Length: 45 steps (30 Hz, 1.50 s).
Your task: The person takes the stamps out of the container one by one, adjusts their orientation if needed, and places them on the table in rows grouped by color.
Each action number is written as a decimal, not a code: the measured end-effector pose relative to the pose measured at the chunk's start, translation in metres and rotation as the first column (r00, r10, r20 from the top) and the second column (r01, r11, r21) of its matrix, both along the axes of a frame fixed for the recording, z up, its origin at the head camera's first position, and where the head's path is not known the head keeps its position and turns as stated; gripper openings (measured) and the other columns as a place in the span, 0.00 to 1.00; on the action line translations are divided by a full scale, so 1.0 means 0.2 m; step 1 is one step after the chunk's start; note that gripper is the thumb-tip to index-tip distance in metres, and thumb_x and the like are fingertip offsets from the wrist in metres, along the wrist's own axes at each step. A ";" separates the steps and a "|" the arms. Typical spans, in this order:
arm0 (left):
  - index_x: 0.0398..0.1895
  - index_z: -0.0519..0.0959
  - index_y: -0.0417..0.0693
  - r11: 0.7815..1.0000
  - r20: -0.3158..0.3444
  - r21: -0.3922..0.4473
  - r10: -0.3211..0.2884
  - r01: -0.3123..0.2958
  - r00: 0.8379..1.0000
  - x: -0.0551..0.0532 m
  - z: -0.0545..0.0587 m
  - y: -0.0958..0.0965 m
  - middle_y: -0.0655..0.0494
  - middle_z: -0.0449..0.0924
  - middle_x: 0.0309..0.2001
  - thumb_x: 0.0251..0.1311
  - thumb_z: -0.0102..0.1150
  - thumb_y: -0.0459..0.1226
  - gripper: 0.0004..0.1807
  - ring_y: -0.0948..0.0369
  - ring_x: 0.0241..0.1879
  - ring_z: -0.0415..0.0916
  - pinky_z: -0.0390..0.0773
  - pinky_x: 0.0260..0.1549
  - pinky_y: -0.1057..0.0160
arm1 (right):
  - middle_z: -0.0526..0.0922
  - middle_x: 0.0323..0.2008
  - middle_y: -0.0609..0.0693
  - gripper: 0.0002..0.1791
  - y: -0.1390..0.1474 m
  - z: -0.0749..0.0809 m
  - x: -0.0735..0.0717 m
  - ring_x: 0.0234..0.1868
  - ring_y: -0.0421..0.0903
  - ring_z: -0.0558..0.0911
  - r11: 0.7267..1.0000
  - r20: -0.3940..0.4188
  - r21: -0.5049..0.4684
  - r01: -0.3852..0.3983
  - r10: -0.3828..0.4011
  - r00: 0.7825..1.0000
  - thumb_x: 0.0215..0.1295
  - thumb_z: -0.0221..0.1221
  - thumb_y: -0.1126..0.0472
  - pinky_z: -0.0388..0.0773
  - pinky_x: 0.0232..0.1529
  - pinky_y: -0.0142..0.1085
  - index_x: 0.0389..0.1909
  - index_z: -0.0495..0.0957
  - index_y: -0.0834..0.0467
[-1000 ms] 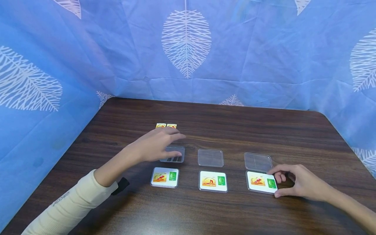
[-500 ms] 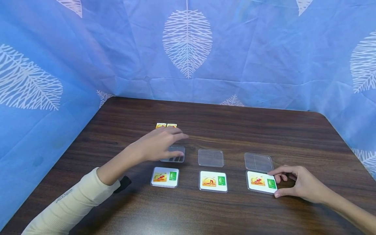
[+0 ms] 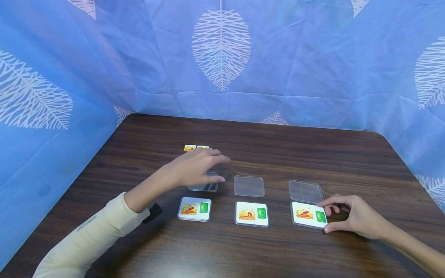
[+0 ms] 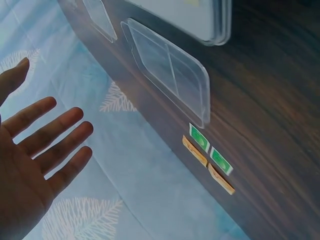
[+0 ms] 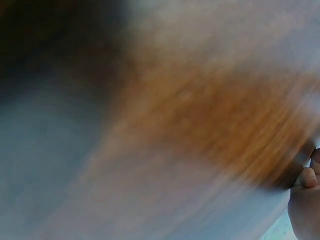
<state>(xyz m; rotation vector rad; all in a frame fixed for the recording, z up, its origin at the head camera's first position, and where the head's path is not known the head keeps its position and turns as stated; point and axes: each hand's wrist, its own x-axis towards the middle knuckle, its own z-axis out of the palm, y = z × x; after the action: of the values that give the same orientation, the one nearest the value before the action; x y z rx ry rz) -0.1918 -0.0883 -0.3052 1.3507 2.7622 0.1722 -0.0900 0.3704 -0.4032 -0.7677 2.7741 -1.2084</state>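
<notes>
Blue cloth (image 3: 302, 58): creased, white leaf prints (image 3: 221, 50), behind and at both sides
Tabletop (image 3: 295, 154): dark wood grain, rounded far corners
Light: pale sheen (image 3: 194, 268), near side

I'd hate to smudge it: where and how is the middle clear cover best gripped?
Probably pinch the middle clear cover by its thin right rim, coming from the right: it lies flat, the left hand is off its left end, and a cased card sits on its near side.
</notes>
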 end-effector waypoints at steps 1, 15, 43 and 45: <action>0.70 0.75 0.46 1.000 0.003 0.002 -0.005 0.005 1.000 0.00 0.00 0.01 0.45 0.77 0.67 0.70 0.63 0.54 0.32 0.48 0.67 0.74 0.71 0.67 0.47 | 0.74 0.28 0.42 0.30 0.00 0.00 0.00 0.28 0.42 0.66 1.000 -0.004 0.002 0.001 -0.001 1.000 0.39 0.82 0.69 0.60 0.26 0.33 0.49 0.87 0.56; 0.72 0.74 0.49 0.999 0.019 0.000 -0.038 0.038 0.999 -0.05 0.04 0.15 0.47 0.75 0.70 0.71 0.62 0.54 0.32 0.51 0.68 0.74 0.72 0.67 0.49 | 0.73 0.27 0.44 0.30 0.01 0.00 -0.01 0.28 0.43 0.65 1.000 0.000 -0.011 -0.014 0.014 1.000 0.38 0.82 0.72 0.58 0.25 0.32 0.48 0.87 0.58; 0.59 0.84 0.50 0.935 0.127 0.081 -0.353 0.345 0.927 0.02 -0.14 0.63 0.58 0.84 0.49 0.73 0.63 0.41 0.15 0.66 0.45 0.79 0.75 0.42 0.72 | 0.77 0.29 0.43 0.29 0.01 0.00 -0.01 0.26 0.44 0.65 1.000 0.027 -0.006 -0.004 0.004 1.000 0.40 0.81 0.71 0.60 0.23 0.34 0.49 0.86 0.59; 0.59 0.85 0.51 0.932 0.134 0.070 -0.362 0.356 0.922 0.03 -0.15 0.67 0.58 0.84 0.50 0.73 0.62 0.41 0.15 0.67 0.44 0.78 0.75 0.41 0.73 | 0.79 0.30 0.43 0.29 0.01 0.00 -0.01 0.26 0.44 0.66 1.000 0.028 -0.004 -0.002 0.002 1.000 0.40 0.81 0.71 0.60 0.23 0.34 0.49 0.87 0.59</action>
<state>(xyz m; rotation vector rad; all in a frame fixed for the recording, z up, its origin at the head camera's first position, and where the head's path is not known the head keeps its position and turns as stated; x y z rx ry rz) -0.1853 0.0450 -0.3345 1.7495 2.3557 0.2991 -0.0920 0.3723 -0.4036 -0.7481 2.7486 -1.2151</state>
